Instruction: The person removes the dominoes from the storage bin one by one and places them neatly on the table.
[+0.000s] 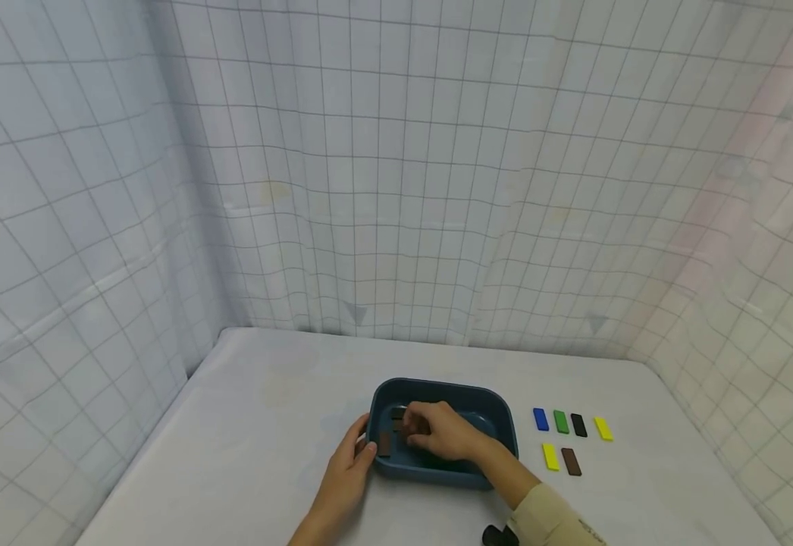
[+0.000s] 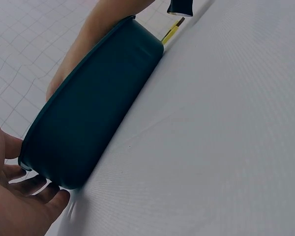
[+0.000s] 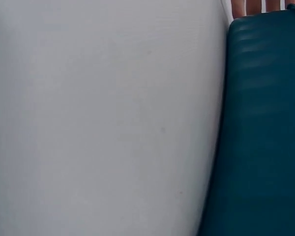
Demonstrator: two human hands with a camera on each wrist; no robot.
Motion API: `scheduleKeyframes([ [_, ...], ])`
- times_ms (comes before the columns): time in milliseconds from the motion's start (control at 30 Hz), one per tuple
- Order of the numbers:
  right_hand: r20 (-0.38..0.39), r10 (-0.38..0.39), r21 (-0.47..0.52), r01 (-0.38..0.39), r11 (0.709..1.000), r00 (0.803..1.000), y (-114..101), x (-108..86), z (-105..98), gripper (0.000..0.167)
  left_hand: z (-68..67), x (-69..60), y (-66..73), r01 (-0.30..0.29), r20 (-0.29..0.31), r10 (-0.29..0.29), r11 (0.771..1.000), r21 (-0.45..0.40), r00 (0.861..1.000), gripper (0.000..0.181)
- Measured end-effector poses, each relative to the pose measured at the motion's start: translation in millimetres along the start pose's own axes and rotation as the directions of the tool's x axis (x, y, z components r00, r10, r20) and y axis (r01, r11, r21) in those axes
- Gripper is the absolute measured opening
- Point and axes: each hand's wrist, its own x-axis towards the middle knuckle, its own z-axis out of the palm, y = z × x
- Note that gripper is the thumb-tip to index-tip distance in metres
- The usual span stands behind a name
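Note:
A dark teal plastic tub (image 1: 430, 476) stands on the white table. My left hand (image 1: 343, 478) holds its left end, thumb at the rim and fingers against the outer wall; the left wrist view shows these fingers (image 2: 53, 196) along the tub's end. Inside the tub, my right hand (image 1: 446, 432) reaches down with bent fingers toward the left part. A brown flat block (image 1: 384, 444) lies by the left wall, and a dark flat block (image 1: 397, 413) lies further back. The right fingertips are partly hidden, so whether they pinch a block cannot be told.
Right of the tub lie small flat blocks: blue (image 1: 540, 419), green (image 1: 561, 422), black (image 1: 578, 425) and yellow (image 1: 603, 428) in a back row, another yellow (image 1: 550, 456) and a brown (image 1: 571, 461) in front. A black object (image 1: 499, 535) shows beside the right sleeve. Gridded white curtains (image 1: 396, 189) surround the table.

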Motion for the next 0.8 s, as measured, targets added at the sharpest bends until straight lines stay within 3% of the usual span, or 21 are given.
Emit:
scheduleKeyframes([
  [167, -0.073, 0.025, 0.075, -0.02, 0.997, 0.997, -1, -1.9, -7, 0.033, 1.4, 1.5, -0.4, 0.0, -0.004, 0.001, 1.0, 0.014, 1.0, 0.051],
  [367, -0.171, 0.09, 0.171, -0.06, 0.983, 0.981, -3, -11.0, -16, 0.033, 2.8, 2.0, 0.0, 0.02, -0.016, -0.02, 1.0, 0.006, 1.0, 0.051],
  [800, -0.262, 0.129, 0.194, -0.078, 0.978, 0.957, -2, -58.8, -41, 0.036, 3.7, 2.4, 0.4, 0.016, -0.018, -0.017, 1.0, -0.012, 1.0, 0.052],
])
